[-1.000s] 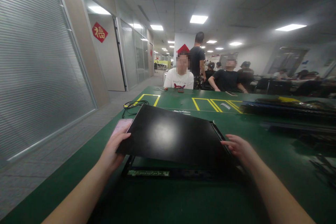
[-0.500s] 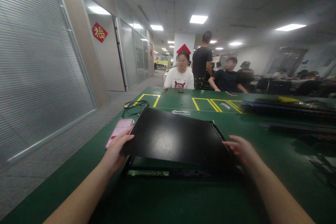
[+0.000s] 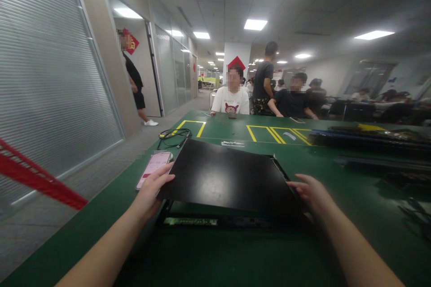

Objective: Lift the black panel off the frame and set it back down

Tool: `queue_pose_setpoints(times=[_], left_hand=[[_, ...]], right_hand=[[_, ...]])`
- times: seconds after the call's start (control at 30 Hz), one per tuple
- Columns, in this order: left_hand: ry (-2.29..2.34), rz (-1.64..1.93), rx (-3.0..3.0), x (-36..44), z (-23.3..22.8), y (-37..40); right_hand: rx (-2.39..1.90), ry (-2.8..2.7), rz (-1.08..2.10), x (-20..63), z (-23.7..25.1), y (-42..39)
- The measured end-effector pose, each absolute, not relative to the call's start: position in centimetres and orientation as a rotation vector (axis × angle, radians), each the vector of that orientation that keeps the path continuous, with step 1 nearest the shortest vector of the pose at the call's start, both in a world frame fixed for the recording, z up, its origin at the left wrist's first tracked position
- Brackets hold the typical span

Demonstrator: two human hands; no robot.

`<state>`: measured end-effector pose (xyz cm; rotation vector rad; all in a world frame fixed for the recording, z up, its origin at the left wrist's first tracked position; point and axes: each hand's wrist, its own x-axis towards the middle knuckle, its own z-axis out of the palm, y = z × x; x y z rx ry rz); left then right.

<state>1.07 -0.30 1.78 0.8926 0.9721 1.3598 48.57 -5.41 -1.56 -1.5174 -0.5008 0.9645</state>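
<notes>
A large flat black panel (image 3: 225, 175) lies tilted over a black frame (image 3: 235, 222) on the green table (image 3: 208, 255). The panel's near edge is raised slightly above the frame. My left hand (image 3: 153, 188) grips the panel's left near corner. My right hand (image 3: 311, 193) holds its right edge with the fingers curled on it. A green strip shows inside the frame below the panel.
A phone with a lit screen (image 3: 153, 164) lies left of the panel. A black cable coil (image 3: 173, 134) sits behind it. Dark long parts (image 3: 367, 139) are stacked at the right. Seated people (image 3: 232, 96) are at the far end. A person (image 3: 134, 83) walks in the corridor.
The panel's near edge has come down closer to the frame. A person has appeared walking in the left corridor, and a red strip shows at the left edge.
</notes>
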Motion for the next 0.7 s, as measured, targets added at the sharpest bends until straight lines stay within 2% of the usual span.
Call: queue_pose_setpoints(times=[0.17, 0.7], left_hand=[[0.986, 1.355, 0.883, 1.0, 1.1, 0.1], [0.977, 1.286, 0.929, 0.9, 1.4, 0.0]], right_hand=[[-1.558, -0.502, 1.036, 49.0, -1.9, -5.2], [-1.555, -0.436, 0.986, 48.4, -0.9, -5.5]])
